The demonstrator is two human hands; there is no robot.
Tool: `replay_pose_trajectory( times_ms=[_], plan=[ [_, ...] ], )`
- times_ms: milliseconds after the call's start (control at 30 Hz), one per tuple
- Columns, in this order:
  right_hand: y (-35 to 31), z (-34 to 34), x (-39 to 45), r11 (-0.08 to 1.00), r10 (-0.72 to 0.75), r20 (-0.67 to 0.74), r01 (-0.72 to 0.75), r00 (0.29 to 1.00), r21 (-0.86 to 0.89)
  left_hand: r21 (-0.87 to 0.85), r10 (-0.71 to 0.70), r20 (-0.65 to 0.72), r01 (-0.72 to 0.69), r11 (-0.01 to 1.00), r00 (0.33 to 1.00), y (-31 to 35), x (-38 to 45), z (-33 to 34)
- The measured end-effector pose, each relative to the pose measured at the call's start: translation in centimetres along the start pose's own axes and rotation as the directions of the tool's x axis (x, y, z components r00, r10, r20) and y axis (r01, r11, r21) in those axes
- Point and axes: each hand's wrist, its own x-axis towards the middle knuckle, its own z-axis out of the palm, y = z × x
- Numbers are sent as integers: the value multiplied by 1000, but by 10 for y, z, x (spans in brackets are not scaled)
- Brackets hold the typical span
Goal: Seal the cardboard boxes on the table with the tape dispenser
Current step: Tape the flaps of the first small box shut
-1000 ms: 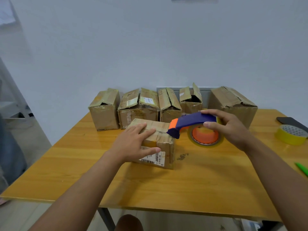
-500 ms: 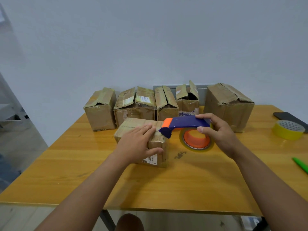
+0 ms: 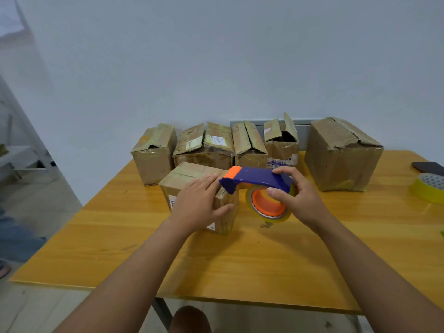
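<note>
While the left hand rests flat with straight fingers on the top of the small cardboard box, its thumb lying against the box's near right side, the right hand grips the tape dispenser by its blue body, fingers curled over the top and thumb at the roll. The dispenser's orange-tipped nose sits at the box's upper right edge. The box stands on the tabletop left of centre, well back from the near edge, with bare wood in front of it and to its left. Behind it, five more boxes form a row along the far edge against the wall; the fourth box has its flaps raised. At the right edge lie a yellow tape roll and a dark phone.
</note>
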Motion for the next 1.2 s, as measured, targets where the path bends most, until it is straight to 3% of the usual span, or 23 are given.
replay_pose_trajectory(
  times_ms=[200, 333, 667, 767, 967, 1200],
  plan=[
    [-6, -11, -2, 999, -9, 46, 10, 999, -32, -3, 14, -32, -14, 1000, 999, -3, 0, 7],
    [-2, -37, -12, 1000, 14, -39, -14, 999, -3, -7, 11, -29, -11, 1000, 1000, -4, -1, 7],
    [-5, -45, -29, 980, 27, 82, -11, 996, -198, -6, 55, -57, -55, 998, 997, 4, 2, 9],
    [-12, -47, -26, 966, 0, 106, 28, 994, -257, -32, 102, -87, -105, 994, 991, 5, 2, 9],
    [-36, -46, -12, 931, -101, 209, 167, 973, -325, -84, 75, -23, -77, 994, 997, 1, 5, 5],
    [-36, -27, 6, 930, -24, 149, 77, 989, -359, -96, 64, -28, -66, 993, 998, 4, 4, 5]
  ],
)
